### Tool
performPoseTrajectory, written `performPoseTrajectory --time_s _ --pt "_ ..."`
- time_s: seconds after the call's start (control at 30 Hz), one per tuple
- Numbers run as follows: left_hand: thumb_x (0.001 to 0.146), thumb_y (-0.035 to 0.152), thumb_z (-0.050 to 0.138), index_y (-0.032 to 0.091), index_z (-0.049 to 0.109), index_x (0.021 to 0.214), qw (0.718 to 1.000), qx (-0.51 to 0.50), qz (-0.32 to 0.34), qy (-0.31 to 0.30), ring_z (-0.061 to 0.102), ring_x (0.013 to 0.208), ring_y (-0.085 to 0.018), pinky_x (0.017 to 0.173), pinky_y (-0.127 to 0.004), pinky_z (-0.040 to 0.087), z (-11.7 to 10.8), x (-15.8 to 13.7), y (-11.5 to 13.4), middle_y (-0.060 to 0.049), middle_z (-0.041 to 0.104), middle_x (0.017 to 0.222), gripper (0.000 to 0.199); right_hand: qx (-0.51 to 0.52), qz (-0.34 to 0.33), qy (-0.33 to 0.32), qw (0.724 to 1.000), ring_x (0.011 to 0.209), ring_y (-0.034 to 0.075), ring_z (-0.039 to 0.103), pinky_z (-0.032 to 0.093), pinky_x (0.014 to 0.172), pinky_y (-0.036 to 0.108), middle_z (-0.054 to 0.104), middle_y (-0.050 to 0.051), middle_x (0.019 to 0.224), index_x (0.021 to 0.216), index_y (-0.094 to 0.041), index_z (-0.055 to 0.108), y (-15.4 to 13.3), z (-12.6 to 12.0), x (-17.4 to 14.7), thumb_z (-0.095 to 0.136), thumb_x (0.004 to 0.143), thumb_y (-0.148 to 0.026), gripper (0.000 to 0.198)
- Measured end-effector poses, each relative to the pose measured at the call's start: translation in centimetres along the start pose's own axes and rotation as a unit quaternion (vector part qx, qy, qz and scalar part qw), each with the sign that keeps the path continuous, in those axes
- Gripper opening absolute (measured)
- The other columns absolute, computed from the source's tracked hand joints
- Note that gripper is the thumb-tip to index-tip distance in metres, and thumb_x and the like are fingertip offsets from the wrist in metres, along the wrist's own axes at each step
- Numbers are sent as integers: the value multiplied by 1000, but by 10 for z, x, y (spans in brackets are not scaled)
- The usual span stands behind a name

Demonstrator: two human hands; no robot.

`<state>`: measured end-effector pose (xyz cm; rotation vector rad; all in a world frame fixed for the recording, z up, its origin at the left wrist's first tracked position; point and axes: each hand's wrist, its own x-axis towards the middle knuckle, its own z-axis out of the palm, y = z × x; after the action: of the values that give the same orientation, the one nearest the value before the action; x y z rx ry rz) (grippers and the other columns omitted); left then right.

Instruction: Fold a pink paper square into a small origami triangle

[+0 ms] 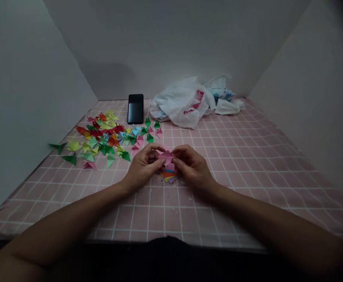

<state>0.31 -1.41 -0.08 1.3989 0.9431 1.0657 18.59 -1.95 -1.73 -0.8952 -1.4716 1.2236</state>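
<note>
Between my two hands is a small piece of folded pink paper [166, 156]. My left hand [143, 162] pinches its left side with thumb and fingers. On the opposite side, the thumb and fingertips of my right hand [192, 164] close on the paper too. Just below it, a fanned stack of coloured paper sheets [169, 177] lies on the table, with orange, yellow, blue and purple edges showing; my hands cover part of it. To the left of my left hand spreads a pile of folded paper cranes [105, 137] in green, yellow, red, pink and blue.
A black smartphone [135, 109] rests behind the cranes. White plastic bags [183, 102] lie crumpled at the back, with a blue-patterned packet [222, 94] beside them. A pink checked tablecloth [248, 156] covers the table, and pale walls [171, 47] enclose three sides.
</note>
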Motion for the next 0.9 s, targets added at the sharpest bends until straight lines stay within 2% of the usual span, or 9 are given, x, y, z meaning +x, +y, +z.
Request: performPoseTrajectory --time_s 0.27,0.63,0.9 --pt "80 24 70 20 57 105 1000 4 3 -1 66 60 -11 58 -20 54 1 1 -1 5 62 68 29 -23 -10 -5 1000 60 9 52 44 56 26 59 -1 82 98 -23 60 0 0 -1 61 88 -22 10" --pt "81 24 70 18 56 111 1000 13 1 3 66 62 -11 60 -21 54 0 0 -1 4 63 70 34 3 12 0 1000 56 9 52 42 51 25 56 -2 83 106 -24 59 -1 1 0 62 88 -21 19" --pt "79 24 70 17 57 101 1000 -1 1 -2 64 62 -9 60 -20 54 0 1 -2 3 64 73 26 19 23 -5 1000 54 8 52 42 50 25 56 -3 79 105 -23 60 -2 0 2 63 88 -24 18"
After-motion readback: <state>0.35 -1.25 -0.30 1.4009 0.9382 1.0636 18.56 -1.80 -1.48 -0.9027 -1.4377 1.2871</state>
